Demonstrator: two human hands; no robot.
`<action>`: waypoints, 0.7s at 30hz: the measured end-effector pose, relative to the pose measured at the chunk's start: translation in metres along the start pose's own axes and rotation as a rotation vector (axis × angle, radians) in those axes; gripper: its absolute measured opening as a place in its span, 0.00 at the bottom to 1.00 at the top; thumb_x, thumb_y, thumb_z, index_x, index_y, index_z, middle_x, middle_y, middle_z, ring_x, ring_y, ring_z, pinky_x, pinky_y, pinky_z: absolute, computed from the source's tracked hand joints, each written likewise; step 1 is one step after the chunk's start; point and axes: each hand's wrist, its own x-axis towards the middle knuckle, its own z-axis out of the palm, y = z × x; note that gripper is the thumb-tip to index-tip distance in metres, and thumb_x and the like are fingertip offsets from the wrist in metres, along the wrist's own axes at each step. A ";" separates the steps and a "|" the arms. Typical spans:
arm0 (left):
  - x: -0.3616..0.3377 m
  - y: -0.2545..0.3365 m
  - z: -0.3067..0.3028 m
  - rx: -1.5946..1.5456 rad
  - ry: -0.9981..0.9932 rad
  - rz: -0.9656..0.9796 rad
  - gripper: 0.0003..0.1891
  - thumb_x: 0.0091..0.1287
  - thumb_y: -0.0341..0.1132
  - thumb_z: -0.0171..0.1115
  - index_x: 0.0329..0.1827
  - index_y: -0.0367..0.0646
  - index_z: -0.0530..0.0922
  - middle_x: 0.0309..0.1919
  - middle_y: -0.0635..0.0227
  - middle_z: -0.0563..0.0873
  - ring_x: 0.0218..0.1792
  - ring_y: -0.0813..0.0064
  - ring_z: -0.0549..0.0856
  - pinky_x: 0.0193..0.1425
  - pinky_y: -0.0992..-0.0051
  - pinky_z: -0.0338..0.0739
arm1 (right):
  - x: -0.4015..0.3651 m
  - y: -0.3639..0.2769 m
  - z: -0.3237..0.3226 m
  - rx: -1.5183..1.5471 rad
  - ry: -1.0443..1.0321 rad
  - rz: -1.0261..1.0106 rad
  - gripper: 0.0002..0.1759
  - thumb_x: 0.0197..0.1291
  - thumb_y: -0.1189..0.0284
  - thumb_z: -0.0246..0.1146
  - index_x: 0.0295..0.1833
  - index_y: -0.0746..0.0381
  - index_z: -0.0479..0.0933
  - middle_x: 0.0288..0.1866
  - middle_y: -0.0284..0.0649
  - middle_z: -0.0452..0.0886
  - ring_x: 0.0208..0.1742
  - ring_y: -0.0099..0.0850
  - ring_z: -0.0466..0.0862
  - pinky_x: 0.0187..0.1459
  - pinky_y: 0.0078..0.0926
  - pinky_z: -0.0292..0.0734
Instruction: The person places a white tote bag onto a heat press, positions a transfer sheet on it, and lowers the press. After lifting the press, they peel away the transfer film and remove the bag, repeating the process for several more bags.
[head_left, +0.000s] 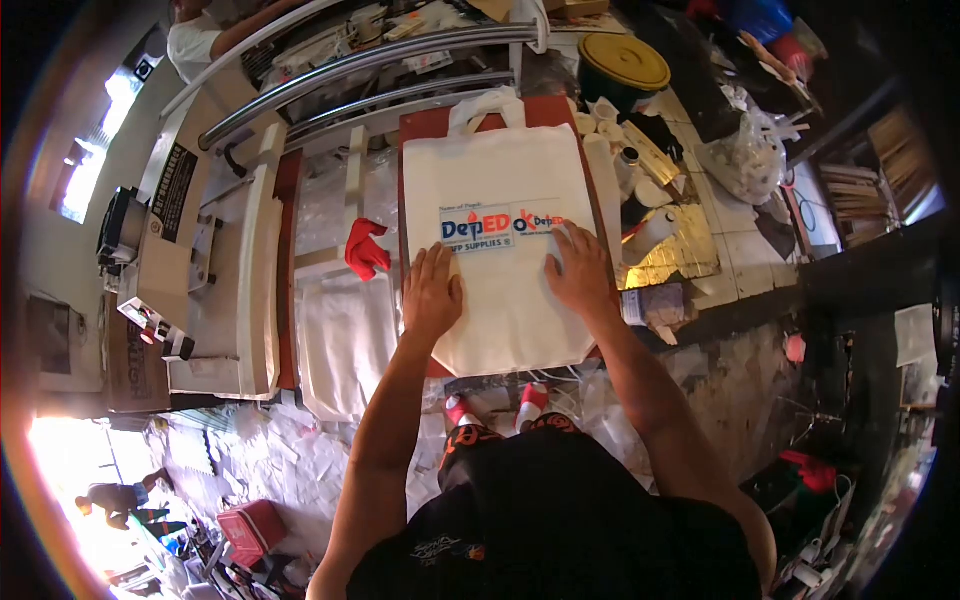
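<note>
A white tote bag (500, 320) lies flat on a red board (553, 112), its handles (488, 104) toward the far end. On the bag's middle is a printed patch (478, 230) reading "DepED" and "OK DepED", which looks like a rectangular sheet laid on the cloth. My left hand (432, 290) rests flat at the patch's lower left corner, fingers stretched out. My right hand (578, 268) lies flat over its right end, fingers spread and covering part of the lettering. Neither hand grips anything.
Left of the board are a red cloth (367, 250) and a pale press-like machine (160, 260). Metal bars (370, 70) cross the far side. Bottles and a yellow-lidded bucket (624, 62) stand at right. Paper scraps litter the floor (290, 455). Another person (195, 45) is at far left.
</note>
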 end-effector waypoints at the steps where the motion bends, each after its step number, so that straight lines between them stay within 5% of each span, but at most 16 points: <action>1: -0.001 -0.001 0.001 0.000 0.007 0.006 0.27 0.66 0.37 0.60 0.70 0.41 0.72 0.69 0.54 0.75 0.71 0.47 0.71 0.72 0.51 0.67 | 0.000 0.000 -0.001 0.000 0.001 0.000 0.29 0.61 0.64 0.63 0.66 0.65 0.74 0.72 0.49 0.70 0.71 0.48 0.67 0.68 0.52 0.64; 14: 0.002 0.000 -0.007 0.014 -0.039 0.008 0.28 0.67 0.37 0.60 0.71 0.41 0.71 0.71 0.57 0.73 0.71 0.48 0.70 0.72 0.48 0.66 | 0.002 -0.001 0.001 -0.002 0.011 0.010 0.31 0.60 0.64 0.63 0.67 0.66 0.72 0.70 0.50 0.70 0.70 0.49 0.68 0.69 0.52 0.63; 20: -0.001 -0.019 -0.092 -0.146 0.308 -0.045 0.21 0.60 0.27 0.67 0.58 0.39 0.79 0.59 0.54 0.82 0.61 0.51 0.79 0.68 0.54 0.71 | 0.015 -0.009 -0.039 0.102 0.120 -0.050 0.30 0.58 0.68 0.66 0.66 0.67 0.72 0.69 0.53 0.71 0.68 0.51 0.71 0.68 0.51 0.66; 21: -0.006 -0.025 -0.133 -0.010 0.319 -0.082 0.23 0.62 0.28 0.67 0.62 0.38 0.78 0.60 0.52 0.82 0.63 0.50 0.79 0.70 0.57 0.71 | 0.015 -0.007 -0.048 0.107 0.157 -0.053 0.30 0.58 0.70 0.67 0.66 0.67 0.72 0.68 0.53 0.71 0.67 0.52 0.72 0.68 0.50 0.67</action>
